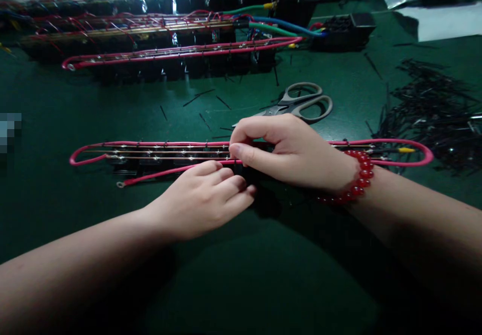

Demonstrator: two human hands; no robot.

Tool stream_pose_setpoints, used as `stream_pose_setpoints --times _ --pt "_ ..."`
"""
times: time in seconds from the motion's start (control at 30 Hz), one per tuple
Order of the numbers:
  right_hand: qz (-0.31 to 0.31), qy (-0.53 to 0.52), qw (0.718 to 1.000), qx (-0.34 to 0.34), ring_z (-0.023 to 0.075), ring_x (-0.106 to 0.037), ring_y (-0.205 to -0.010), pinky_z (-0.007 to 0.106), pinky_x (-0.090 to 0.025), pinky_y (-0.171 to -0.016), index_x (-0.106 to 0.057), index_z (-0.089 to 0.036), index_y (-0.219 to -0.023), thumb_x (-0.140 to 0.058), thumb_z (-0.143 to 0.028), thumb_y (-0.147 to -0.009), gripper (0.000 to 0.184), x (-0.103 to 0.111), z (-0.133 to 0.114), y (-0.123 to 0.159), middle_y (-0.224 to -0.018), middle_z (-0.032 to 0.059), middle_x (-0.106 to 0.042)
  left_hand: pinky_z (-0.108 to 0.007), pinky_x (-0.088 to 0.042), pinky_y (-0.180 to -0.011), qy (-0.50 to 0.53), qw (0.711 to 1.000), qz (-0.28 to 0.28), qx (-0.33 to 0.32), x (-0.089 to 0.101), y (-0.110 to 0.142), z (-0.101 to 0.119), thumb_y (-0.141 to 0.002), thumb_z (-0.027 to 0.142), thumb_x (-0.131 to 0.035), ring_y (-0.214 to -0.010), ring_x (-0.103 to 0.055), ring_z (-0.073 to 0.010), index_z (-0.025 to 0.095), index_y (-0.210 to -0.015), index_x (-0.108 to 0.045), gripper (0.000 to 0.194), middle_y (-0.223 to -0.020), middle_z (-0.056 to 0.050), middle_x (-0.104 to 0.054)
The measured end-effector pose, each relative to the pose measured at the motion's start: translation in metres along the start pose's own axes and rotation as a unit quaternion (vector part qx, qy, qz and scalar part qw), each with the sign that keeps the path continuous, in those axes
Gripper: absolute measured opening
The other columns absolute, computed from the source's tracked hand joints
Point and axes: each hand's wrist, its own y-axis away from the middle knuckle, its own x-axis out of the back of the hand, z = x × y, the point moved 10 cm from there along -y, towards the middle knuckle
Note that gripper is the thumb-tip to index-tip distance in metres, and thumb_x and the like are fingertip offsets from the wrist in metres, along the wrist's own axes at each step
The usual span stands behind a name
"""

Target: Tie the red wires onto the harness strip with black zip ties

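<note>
A long dark strip assembly [158, 160] with thin brass-coloured rods lies across the table, ringed by a red cable [169, 174] that ends in a metal ring terminal [120, 184]. My right hand [289, 149], with a red bead bracelet [363, 174] at its wrist, bends over the middle of the strip. Its thumb and forefinger pinch at a black cable tie [235, 164] around the red cable. Just below, my left hand [205, 199] has its fingers curled in against the near side of the strip. What those fingers hold is hidden.
Grey-handled scissors [301, 105] lie behind my right hand, among scattered black tie offcuts [198, 96]. A heap of black cable ties [433, 109] is at the right. Similar wired strips [181, 51] line the back, near a black box [348, 31] and white paper [448, 22].
</note>
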Motion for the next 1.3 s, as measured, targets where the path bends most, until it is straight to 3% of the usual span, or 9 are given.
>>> stream_pose_setpoints --times 0.17,0.47,0.87,1.03,1.3 --pt "0.0 0.0 1.0 -0.009 0.0081 -0.049 -0.066 0.021 -0.037 -0.061 -0.064 -0.011 -0.08 -0.054 -0.017 -0.094 0.017 0.0 0.001 0.0 -0.073 0.0005 -0.061 -0.033 -0.044 -0.065 -0.009 1.0 0.012 0.014 0.0 0.001 -0.004 -0.099 0.017 -0.051 -0.073 -0.065 -0.0191 0.018 -0.088 -0.067 0.019 -0.083 -0.002 -0.071" --pt "-0.002 0.006 1.0 -0.006 0.0078 -0.05 -0.065 0.021 -0.038 -0.061 -0.064 -0.01 -0.08 -0.055 -0.016 -0.093 0.017 0.0 0.002 -0.001 -0.072 0.0004 -0.06 -0.033 -0.043 -0.067 -0.005 1.0 0.001 -0.011 0.001 -0.001 -0.001 -0.099 0.012 -0.045 -0.074 -0.064 -0.0189 0.017 -0.089 -0.064 0.022 -0.08 -0.002 -0.069" --pt "-0.007 0.003 1.0 -0.009 0.0079 -0.05 -0.066 0.021 -0.037 -0.062 -0.064 -0.011 -0.081 -0.054 -0.017 -0.094 0.017 -0.001 0.002 -0.001 -0.073 0.0004 -0.06 -0.038 -0.043 -0.074 0.03 0.996 -0.083 -0.007 -0.015 0.0 0.003 -0.095 0.026 -0.048 -0.078 -0.064 -0.0233 0.02 -0.092 -0.065 0.018 -0.084 -0.003 -0.067" --pt "-0.005 0.002 1.0 -0.01 0.0081 -0.05 -0.066 0.021 -0.037 -0.062 -0.064 -0.011 -0.081 -0.054 -0.017 -0.094 0.017 -0.001 0.003 -0.001 -0.073 0.0003 -0.06 -0.038 -0.042 -0.077 -0.005 0.997 -0.08 -0.006 -0.018 0.001 0.003 -0.094 0.022 -0.052 -0.076 -0.062 -0.0222 0.019 -0.093 -0.063 0.011 -0.083 -0.003 -0.066" --pt "-0.009 0.002 1.0 -0.012 0.0085 -0.049 -0.066 0.022 -0.037 -0.062 -0.064 -0.012 -0.081 -0.053 -0.018 -0.094 0.017 -0.001 0.002 -0.001 -0.073 0.0005 -0.06 -0.037 -0.041 -0.08 0.007 0.998 -0.062 -0.025 -0.015 0.0 0.005 -0.094 0.013 -0.048 -0.074 -0.063 -0.0207 0.019 -0.092 -0.062 0.016 -0.082 -0.002 -0.068"
